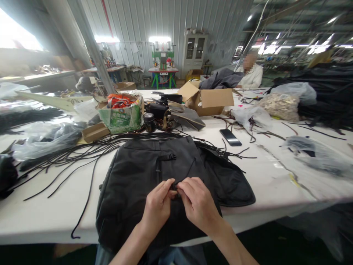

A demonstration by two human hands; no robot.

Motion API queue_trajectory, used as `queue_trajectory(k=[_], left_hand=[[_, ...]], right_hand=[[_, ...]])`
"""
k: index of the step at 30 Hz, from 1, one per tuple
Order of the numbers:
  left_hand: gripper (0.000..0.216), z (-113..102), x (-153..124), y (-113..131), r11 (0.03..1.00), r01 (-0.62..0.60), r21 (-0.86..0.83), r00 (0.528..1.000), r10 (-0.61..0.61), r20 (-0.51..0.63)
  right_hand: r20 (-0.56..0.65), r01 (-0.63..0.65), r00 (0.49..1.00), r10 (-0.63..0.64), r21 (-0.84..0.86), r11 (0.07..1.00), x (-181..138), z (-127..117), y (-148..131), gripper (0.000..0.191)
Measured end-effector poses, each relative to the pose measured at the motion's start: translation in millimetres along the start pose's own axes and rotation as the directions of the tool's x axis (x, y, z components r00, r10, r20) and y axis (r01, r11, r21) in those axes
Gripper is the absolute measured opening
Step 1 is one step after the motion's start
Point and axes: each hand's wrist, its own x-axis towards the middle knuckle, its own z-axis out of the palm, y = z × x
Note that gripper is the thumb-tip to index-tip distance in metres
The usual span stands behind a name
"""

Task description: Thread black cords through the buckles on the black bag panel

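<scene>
A black fabric bag point(143, 176) lies flat on the white table point(49, 209) in front of me, hanging slightly over the near edge. My left hand point(157, 206) and my right hand point(197, 204) meet over its middle. Both pinch a thin black cord point(190, 170) at a small fitting on the bag. The cord runs up and to the right from my fingertips. The fitting itself is mostly hidden by my fingers.
Several loose black cords point(82, 151) spread across the table's left and back. A phone point(230, 137) lies right of the bag. Cardboard boxes point(212, 101), a green box point(121, 116), plastic bags point(314, 154) and a seated person point(252, 73) are farther back.
</scene>
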Motion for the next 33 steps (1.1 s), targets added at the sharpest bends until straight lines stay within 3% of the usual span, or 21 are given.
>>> queue_trajectory(k=[14, 24, 30, 33], left_hand=[[0.035, 5, -1, -7, 0.998, 0.046, 0.035, 0.999, -0.046, 0.012], [0.036, 0, 4, -2, 0.992, 0.040, 0.123, 0.999, -0.044, 0.028], [0.039, -2, 1, -10, 0.979, 0.201, 0.037, 0.974, -0.204, 0.094], [0.046, -4, 1, -8, 0.940, 0.337, -0.048, 0.934, -0.328, 0.140]], right_hand=[[0.050, 0.082, 0.996, -0.075, -0.173, 0.981, 0, 12, 11, 0.027], [-0.024, 0.016, 1.000, -0.017, -0.037, 0.999, -6, 9, 11, 0.019], [-0.106, 0.006, 0.994, -0.005, 0.012, 1.000, -13, 9, 13, 0.016], [-0.095, 0.002, 0.995, 0.004, 0.056, 0.998, -13, 9, 15, 0.013]])
